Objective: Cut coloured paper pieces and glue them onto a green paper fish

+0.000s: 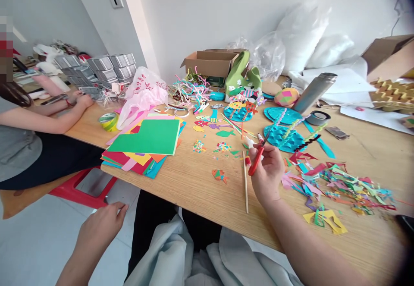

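My right hand [268,174] grips a pair of scissors [258,158] with red handles over the table; the dark blades point up and away. Just below the front edge of the table, my left hand [102,222] hangs with its fingers curled together and nothing visible in them. Near the right hand lie a thin wooden stick [245,187] and an orange and green paper fish [220,175]. Farther back are a green paper fish [225,133] and small heaps of coloured paper bits [224,147]. A stack of coloured paper [148,137], green on top, sits at the table's left.
Paper scraps [339,182] spread across the right side. Blue painted discs [281,138], black tape [318,117] and a metal flask [315,92] stand behind. Pipe cleaners [190,92] and a cardboard box [210,64] are at the back. Another person's arms [64,115] rest at left.
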### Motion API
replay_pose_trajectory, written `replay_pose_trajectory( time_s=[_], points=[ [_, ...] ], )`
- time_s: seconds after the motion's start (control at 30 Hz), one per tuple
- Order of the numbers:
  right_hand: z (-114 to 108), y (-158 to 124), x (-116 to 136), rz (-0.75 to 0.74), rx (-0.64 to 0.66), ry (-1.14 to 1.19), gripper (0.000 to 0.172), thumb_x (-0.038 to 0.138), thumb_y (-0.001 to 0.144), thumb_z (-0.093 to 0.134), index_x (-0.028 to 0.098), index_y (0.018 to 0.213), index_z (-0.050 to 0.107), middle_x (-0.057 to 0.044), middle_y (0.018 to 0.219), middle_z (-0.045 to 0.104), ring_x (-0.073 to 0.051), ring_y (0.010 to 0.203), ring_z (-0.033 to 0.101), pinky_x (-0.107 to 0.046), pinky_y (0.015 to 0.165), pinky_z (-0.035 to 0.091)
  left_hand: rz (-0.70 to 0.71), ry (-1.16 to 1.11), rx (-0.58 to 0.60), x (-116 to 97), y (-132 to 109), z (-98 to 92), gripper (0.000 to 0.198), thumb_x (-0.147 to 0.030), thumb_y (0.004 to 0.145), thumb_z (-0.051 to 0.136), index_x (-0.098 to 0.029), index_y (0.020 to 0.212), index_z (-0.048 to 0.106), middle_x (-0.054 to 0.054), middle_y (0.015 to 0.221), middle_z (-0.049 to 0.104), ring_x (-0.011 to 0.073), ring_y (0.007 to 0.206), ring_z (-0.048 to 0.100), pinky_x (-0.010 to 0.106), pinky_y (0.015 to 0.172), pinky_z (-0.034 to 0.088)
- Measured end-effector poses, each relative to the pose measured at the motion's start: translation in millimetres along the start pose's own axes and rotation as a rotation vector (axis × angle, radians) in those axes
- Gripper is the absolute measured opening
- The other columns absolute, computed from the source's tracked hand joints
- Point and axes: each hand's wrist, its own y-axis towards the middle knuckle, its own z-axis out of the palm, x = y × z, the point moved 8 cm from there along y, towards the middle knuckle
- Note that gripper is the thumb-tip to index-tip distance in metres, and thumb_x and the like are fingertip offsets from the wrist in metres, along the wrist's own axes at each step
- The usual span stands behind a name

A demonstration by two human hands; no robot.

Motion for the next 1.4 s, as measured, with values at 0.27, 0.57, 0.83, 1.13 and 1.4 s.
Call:
replay_pose_trajectory(
  time_s=[0.27, 0.57, 0.83, 1.13, 1.4],
  points=[
    [0.9, 1.7, 0.5, 0.014, 0.030, 0.012, 0.026, 0.042, 0.076, 0.068, 0.021, 0.085, 0.056, -0.002, 0.086, 0.061, -0.016, 0.075, 0.057, -0.032, 0.070, 0.047, 0.810, -0.448, -0.509, -155.1, -46.7, -76.8, 0.032, -0.029, 0.092, 0.039, -0.021, 0.113, 0.062, 0.008, 0.112, 0.066, 0.0205, 0.106, 0.059, 0.033, 0.092, 0.047],
    [-6.1, 6.6, -2.0, 0.094, -0.016, 0.075, 0.028, 0.043, 0.075, 0.068, 0.021, 0.081, 0.052, -0.002, 0.082, 0.060, -0.014, 0.068, 0.056, -0.028, 0.059, 0.045, 1.049, -0.211, -0.475, -263.4, -52.3, -47.6, 0.046, -0.040, 0.093, 0.041, -0.022, 0.136, 0.044, 0.008, 0.138, 0.049, 0.0295, 0.137, 0.029, 0.052, 0.110, 0.027],
    [-7.7, 8.7, 5.2, 0.087, -0.061, 0.034, 0.032, 0.048, 0.072, 0.068, 0.022, 0.078, 0.050, 0.000, 0.080, 0.059, -0.012, 0.060, 0.053, -0.026, 0.053, 0.043, 1.087, -0.206, -0.460, -275.3, -44.6, -37.2, 0.044, -0.041, 0.093, 0.041, -0.021, 0.131, 0.049, 0.008, 0.137, 0.050, 0.0302, 0.136, 0.030, 0.053, 0.110, 0.025],
    [-15.3, 12.3, -2.0, 0.051, -0.092, 0.029, 0.028, 0.043, 0.076, 0.068, 0.021, 0.079, 0.052, 0.000, 0.078, 0.059, -0.014, 0.066, 0.055, -0.030, 0.063, 0.044, 1.067, -0.294, -0.456, -275.5, -45.6, -42.0, 0.046, -0.037, 0.091, 0.046, -0.022, 0.134, 0.045, 0.009, 0.131, 0.052, 0.0298, 0.131, 0.036, 0.052, 0.109, 0.030],
    [-19.1, 14.2, -4.0, 0.027, -0.096, -0.011, 0.026, 0.043, 0.078, 0.066, 0.021, 0.082, 0.053, 0.000, 0.078, 0.059, -0.014, 0.067, 0.056, -0.030, 0.065, 0.045, 1.054, -0.392, -0.484, -265.2, -45.3, -49.2, 0.034, -0.030, 0.092, 0.043, -0.015, 0.121, 0.054, 0.012, 0.131, 0.052, 0.0282, 0.131, 0.035, 0.050, 0.109, 0.034]
  ],
)
